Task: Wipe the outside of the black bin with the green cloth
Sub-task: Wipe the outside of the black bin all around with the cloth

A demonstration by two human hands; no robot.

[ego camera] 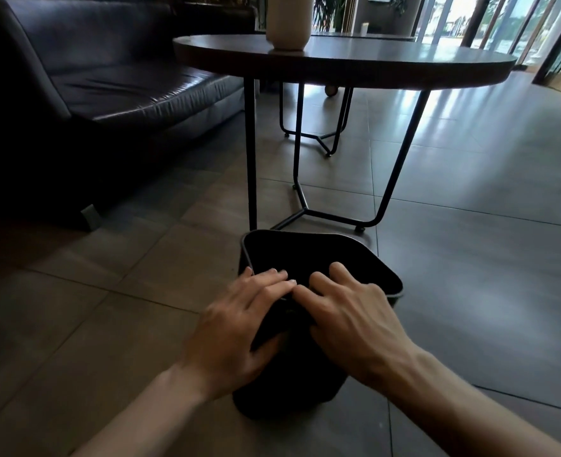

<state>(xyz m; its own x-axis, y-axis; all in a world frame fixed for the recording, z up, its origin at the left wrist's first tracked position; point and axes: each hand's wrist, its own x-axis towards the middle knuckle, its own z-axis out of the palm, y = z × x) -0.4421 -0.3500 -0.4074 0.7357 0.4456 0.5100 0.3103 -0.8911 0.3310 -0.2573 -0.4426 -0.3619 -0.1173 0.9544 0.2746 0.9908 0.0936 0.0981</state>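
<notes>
My left hand [239, 328] and right hand [348, 321] cover the near rim and near wall of the black bin [322, 255], so I cannot tell whether a cloth lies under them. The bin's inside is too dark to read. The frame's top edge cuts off the pale vase [289, 24] on the round table [388, 61]; its left edge cuts off the dark sofa [91, 77].

There were two bare hands, the left hand [239, 328] and the right hand [348, 321], both at the near rim of one black bin [355, 258]. One round table [404, 65] stood beyond it, bearing one pale vase [289, 21] near its far edge. One dark sofa [107, 84] sat at the left. No cloth could be made out.
</notes>
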